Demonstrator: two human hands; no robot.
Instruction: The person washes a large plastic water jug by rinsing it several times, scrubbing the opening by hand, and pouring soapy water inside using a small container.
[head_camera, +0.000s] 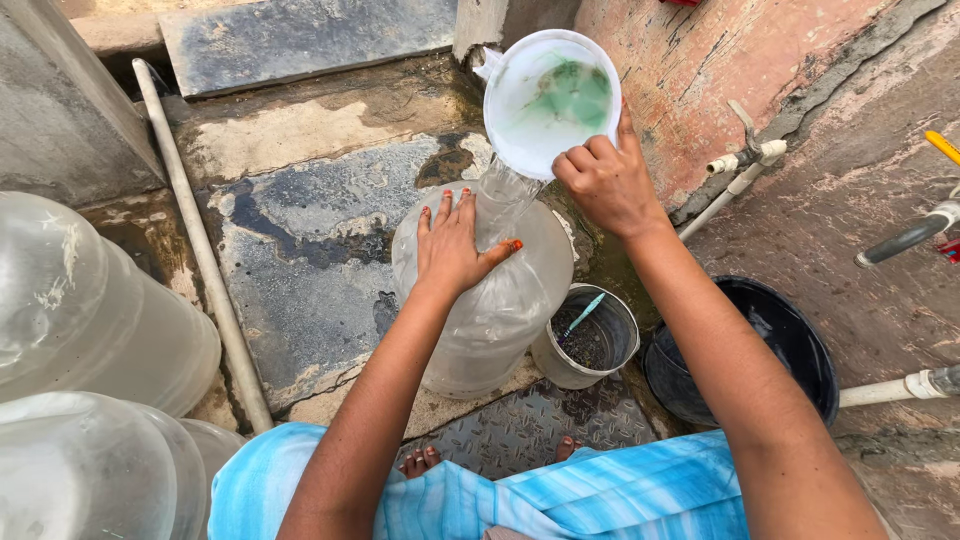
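Observation:
My right hand (607, 183) grips the rim of a white plastic jug (549, 98), tilted so that water streams down into the neck of a large clear water bottle (500, 310). My left hand (452, 243) lies flat on the shoulder of that bottle, fingers spread, thumb beside the neck. The bottle stands upright on the wet stone floor in front of my feet (420, 461).
A small grey bucket (590, 345) with a blue-handled brush stands right of the bottle. Beside it sits a black bucket (770, 345). Two more large clear bottles (95, 310) lie at left. A white pipe (200, 250) runs across the floor; taps and pipes (745, 160) line the right wall.

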